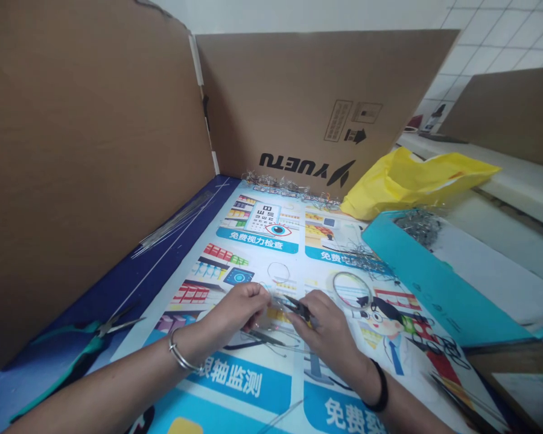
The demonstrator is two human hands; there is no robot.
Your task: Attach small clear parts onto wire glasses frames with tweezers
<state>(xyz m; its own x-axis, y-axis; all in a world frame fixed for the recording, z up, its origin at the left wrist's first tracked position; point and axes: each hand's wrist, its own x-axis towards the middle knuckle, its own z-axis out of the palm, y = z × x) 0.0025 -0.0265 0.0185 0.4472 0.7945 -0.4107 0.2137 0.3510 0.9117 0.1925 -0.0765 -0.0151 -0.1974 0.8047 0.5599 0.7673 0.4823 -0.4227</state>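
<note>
So, both hands meet low-centre over the poster mat (253, 386). L hand (238, 310) pinches a thin wire piece (271, 299) btwn thumb & forefinger, fingers closed on it. The piece is fine & partly see-through, so can't tell exactly what it is. R hand (328, 331) grips a small dark plier-like tool (298, 308), fingers wrapped round it, tip pointing left & slightly up twd the L fingertips.

Key relation: wire piece sits btwn the two hands, just right of the L fingertips, touching or almost touching the tool tip, can't tell which. Its long axis seems to run roughly left-right across the view. L hand is the nearer one since it has the piece; R hand meets it only via the tool.

Under the hands on the mat lie dark thin rods (257, 339). Beyond them are a wire ring (278, 271) & a bigger rimmed ring (350, 289), both apart from the hands. Far left are green-handled pliers (90, 343), well apart. Straight wires (176, 220) lie by the cardboard wall (95, 150). On the right is a teal tray (411, 271) w/ a heap of metal bits (420, 226), yellow bag (416, 178) behind it.
</note>
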